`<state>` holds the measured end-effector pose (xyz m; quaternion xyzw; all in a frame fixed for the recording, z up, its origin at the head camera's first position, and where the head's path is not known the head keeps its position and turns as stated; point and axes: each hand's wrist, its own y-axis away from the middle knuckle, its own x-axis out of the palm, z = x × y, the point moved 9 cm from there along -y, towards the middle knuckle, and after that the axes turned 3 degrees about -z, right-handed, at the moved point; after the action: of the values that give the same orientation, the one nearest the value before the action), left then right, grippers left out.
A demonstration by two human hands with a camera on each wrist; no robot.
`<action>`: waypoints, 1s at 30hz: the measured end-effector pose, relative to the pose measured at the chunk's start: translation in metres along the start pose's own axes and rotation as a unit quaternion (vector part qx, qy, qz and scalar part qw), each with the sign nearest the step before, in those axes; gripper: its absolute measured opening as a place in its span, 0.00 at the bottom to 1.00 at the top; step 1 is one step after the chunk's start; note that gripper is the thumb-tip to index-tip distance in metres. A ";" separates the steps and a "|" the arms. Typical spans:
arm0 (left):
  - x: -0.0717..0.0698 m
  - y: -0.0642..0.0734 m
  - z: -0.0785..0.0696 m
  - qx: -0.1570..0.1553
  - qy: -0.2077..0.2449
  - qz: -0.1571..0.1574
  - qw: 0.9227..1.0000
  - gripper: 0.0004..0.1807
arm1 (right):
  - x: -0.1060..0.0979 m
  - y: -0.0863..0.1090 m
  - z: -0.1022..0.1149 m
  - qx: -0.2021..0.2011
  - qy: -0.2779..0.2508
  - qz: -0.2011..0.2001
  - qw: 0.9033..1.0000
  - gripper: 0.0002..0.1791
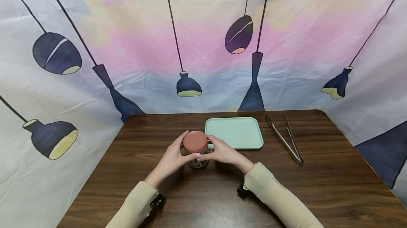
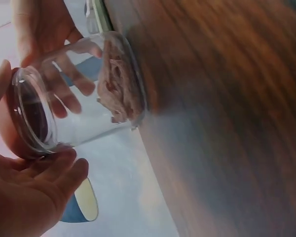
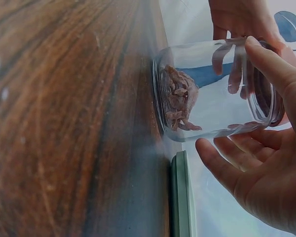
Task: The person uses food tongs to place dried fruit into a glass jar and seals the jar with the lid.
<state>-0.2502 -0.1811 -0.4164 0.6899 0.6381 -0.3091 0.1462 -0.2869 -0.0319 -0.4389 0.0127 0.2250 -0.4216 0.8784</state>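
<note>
A clear glass jar (image 2: 84, 123) stands on the table with a reddish-brown lid (image 1: 195, 141) on its mouth. Brown, wrinkled, dried-looking pieces (image 3: 180, 98) lie at the bottom of the jar; their exact kind cannot be told. My left hand (image 1: 174, 155) grips the jar's top from the left, its fingers and thumb round the lid. From the other side my right hand (image 1: 224, 152) holds the lid and neck, its lower fingers spread beside the glass. Both thumbs meet at the front of the jar.
A mint-green tray (image 1: 235, 133) lies behind the jar to the right. Farther right, metal tongs (image 1: 287, 141) rest spread apart on the dark wooden table (image 1: 152, 129). A cloth printed with hanging lamps (image 1: 203, 44) covers the wall behind.
</note>
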 end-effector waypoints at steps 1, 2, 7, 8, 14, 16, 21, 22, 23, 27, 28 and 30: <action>0.000 0.000 0.001 0.000 0.002 0.004 1.000 0.58 | 0.000 0.000 -0.001 0.002 0.001 0.000 1.000 0.45; 0.000 -0.001 0.002 0.001 0.004 0.008 1.000 0.58 | 0.000 0.000 -0.001 0.004 0.002 0.001 1.000 0.46; -0.004 -0.003 0.008 -0.001 0.018 0.026 0.999 0.58 | 0.001 0.000 -0.003 0.013 0.006 -0.002 1.000 0.47; -0.006 -0.003 0.009 0.000 0.017 0.029 0.999 0.58 | 0.001 0.000 -0.004 0.015 0.006 -0.003 1.000 0.47; -0.018 -0.004 0.014 0.031 0.019 0.036 0.999 0.50 | 0.000 0.001 -0.005 0.015 -0.003 -0.005 1.000 0.46; -0.023 -0.003 0.014 0.044 0.022 0.031 0.998 0.45 | 0.000 0.001 -0.005 0.013 -0.007 -0.005 1.000 0.45; -0.028 0.003 0.012 0.056 0.028 0.021 0.998 0.36 | 0.000 0.000 -0.005 0.013 -0.004 -0.003 1.000 0.45; -0.026 0.004 0.011 0.055 0.029 0.025 0.998 0.37 | 0.000 0.000 -0.005 0.013 -0.002 -0.003 1.000 0.45; -0.023 0.005 0.010 0.051 0.029 0.031 0.998 0.38 | 0.000 0.000 -0.005 0.013 0.000 -0.002 1.000 0.46; -0.008 0.002 0.006 0.020 0.035 0.060 0.997 0.50 | -0.001 0.000 -0.004 0.007 0.008 -0.004 1.000 0.47; -0.004 0.000 0.006 0.012 0.040 0.066 0.997 0.53 | -0.001 0.000 -0.004 0.006 0.011 -0.003 1.000 0.47; 0.003 -0.004 0.006 -0.002 0.052 0.074 0.996 0.56 | 0.000 -0.001 -0.005 0.003 0.013 -0.001 1.000 0.47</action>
<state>-0.2555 -0.1813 -0.4221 0.7499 0.5926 -0.2603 0.1366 -0.2894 -0.0317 -0.4433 0.0208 0.2350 -0.4233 0.8747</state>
